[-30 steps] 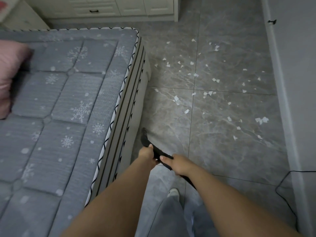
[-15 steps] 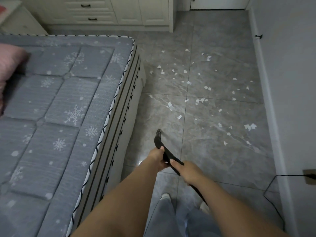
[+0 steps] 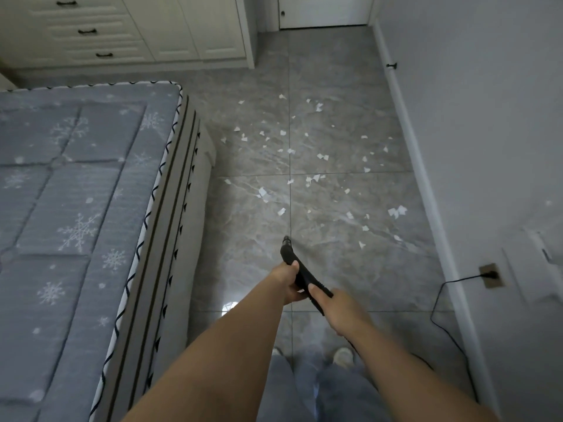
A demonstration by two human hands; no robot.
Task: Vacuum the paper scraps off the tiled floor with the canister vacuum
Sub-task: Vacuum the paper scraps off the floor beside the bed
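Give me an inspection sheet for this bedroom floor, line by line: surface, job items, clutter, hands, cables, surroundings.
Surface: grey marbled tiled floor, glossy, with a light glare near the bed.
Job's things: white paper scraps strewn across the floor ahead; black vacuum wand pointing toward them, tip short of the nearest scrap; canister not in view.
Clutter: nothing seen besides the scraps.
Hands: left hand grips the wand further forward; right hand grips it further back.
Cables: black cord plugged into a wall outlet, trailing down to the floor at right.
Surroundings: bed on the left, cream drawers and a door beyond, wall on the right.
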